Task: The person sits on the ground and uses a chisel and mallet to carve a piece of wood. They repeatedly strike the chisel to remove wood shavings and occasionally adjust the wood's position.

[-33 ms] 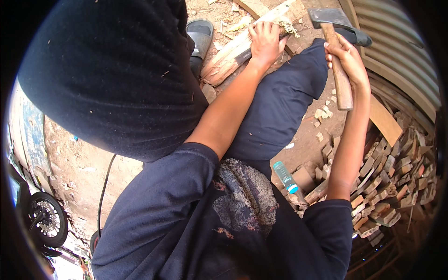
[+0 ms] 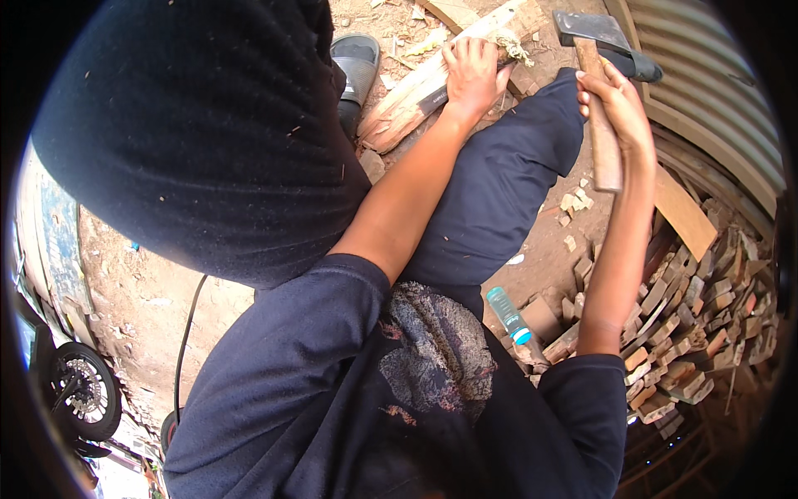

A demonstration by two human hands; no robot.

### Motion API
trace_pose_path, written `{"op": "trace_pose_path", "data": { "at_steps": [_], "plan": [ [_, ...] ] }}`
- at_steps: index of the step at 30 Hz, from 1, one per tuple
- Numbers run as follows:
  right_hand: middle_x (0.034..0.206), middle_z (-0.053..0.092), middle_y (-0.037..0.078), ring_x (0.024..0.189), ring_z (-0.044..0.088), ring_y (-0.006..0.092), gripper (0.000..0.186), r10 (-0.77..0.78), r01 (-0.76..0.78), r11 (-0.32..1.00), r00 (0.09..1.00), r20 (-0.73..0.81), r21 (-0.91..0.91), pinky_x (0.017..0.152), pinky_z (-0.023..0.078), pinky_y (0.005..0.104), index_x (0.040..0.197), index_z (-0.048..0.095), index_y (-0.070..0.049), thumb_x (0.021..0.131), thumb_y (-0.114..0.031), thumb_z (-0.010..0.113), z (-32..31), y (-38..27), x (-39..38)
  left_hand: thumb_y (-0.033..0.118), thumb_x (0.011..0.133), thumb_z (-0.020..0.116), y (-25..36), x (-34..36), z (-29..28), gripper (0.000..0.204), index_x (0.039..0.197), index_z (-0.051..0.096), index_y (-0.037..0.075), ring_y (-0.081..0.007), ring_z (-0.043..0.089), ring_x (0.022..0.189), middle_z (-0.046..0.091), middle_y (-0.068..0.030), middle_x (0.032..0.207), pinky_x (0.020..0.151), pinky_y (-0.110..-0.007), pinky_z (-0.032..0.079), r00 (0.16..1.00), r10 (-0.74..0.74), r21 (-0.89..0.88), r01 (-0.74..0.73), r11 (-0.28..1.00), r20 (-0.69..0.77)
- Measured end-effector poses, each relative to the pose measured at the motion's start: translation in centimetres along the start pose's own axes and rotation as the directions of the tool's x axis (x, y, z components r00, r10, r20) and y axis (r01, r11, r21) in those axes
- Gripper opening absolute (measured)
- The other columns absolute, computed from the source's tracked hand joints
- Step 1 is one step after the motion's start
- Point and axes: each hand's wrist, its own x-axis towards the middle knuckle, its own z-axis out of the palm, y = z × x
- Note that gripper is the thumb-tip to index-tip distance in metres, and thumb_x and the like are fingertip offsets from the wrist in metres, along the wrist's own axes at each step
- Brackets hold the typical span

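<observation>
My left hand (image 2: 475,76) is closed round a chisel (image 2: 434,101) that lies along a pale split log (image 2: 407,104). The chisel's dark flat blade shows below my fingers, and a frayed, fibrous handle end sticks out beyond my thumb. Raised at the right, my right hand (image 2: 622,108) grips the wooden handle of a hatchet (image 2: 585,33). Its broad dark metal head is up and apart from the chisel, with the handle's butt hanging toward my forearm.
Stacked wood offcuts (image 2: 690,333) fill the lower right. A teal bottle (image 2: 509,316) lies beside my lap. Corrugated sheeting (image 2: 715,91) bounds the right. My sandalled foot (image 2: 357,66) is near the log. A motorcycle wheel (image 2: 86,391) stands at far left.
The hatchet and my right hand have shifted slightly; the handle's butt has swung a little left and up. My left hand and the chisel stay put.
</observation>
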Motion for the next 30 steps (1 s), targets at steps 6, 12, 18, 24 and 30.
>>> {"op": "trace_pose_path", "data": {
  "at_steps": [6,12,18,24,30],
  "plan": [
    [0.074,0.054,0.002,0.059,0.052,0.0080,0.052,0.173,-0.146,0.975,0.972,0.162,-0.165,0.050,0.046,0.0229,0.126,0.043,0.007,0.081,-0.011,0.063,1.6,0.1,-0.6,0.034,0.075,0.070,-0.5,-0.3,0.3,0.039,0.097,0.056,0.005,-0.0305,0.046,0.100,0.053,-0.0122,0.099,0.089,-0.049,0.031,1.000,-0.017,0.013,0.017,1.000,0.003],
    [0.073,0.054,0.002,0.059,0.053,0.0082,0.055,0.046,-0.045,0.999,0.998,0.049,-0.012,0.050,0.045,0.0220,0.127,0.040,0.010,0.081,-0.009,0.063,0.9,0.3,0.2,0.033,0.075,0.070,-0.6,0.0,0.6,0.037,0.095,0.055,0.006,-0.0294,0.046,0.101,0.052,-0.0114,0.098,0.091,-0.048,0.030,1.000,-0.005,0.000,0.005,1.000,0.000],
    [0.078,0.056,0.006,0.059,0.053,0.0089,0.073,0.096,-0.080,0.993,0.978,0.183,-0.092,0.050,0.045,0.0228,0.140,0.023,0.011,0.081,-0.009,0.063,2.0,0.9,-0.7,0.033,0.076,0.070,-0.9,-0.2,0.5,0.036,0.094,0.055,0.005,-0.0292,0.046,0.101,0.053,-0.0116,0.097,0.092,-0.049,0.030,1.000,0.002,-0.051,-0.001,0.999,0.015],
    [0.075,0.055,0.004,0.058,0.052,0.0081,0.073,0.015,-0.014,1.000,0.999,0.046,-0.019,0.049,0.044,0.0219,0.140,0.025,0.011,0.082,-0.009,0.064,0.6,-0.1,-0.8,0.035,0.078,0.069,-0.8,-0.3,0.2,0.036,0.094,0.055,0.005,-0.0293,0.046,0.101,0.052,-0.0110,0.097,0.094,-0.050,0.029,0.999,0.022,-0.052,-0.020,0.998,0.038],
    [0.081,0.059,0.005,0.059,0.053,0.0094,0.073,0.042,-0.028,0.991,0.994,0.105,-0.132,0.051,0.046,0.0217,0.141,0.026,0.008,0.081,-0.010,0.064,2.1,1.6,-0.5,0.034,0.078,0.070,-1.1,-0.3,0.6,0.037,0.094,0.055,0.005,-0.0290,0.046,0.100,0.052,-0.0110,0.096,0.092,-0.049,0.031,0.999,0.026,-0.045,-0.025,0.999,0.019]
  ]
}}
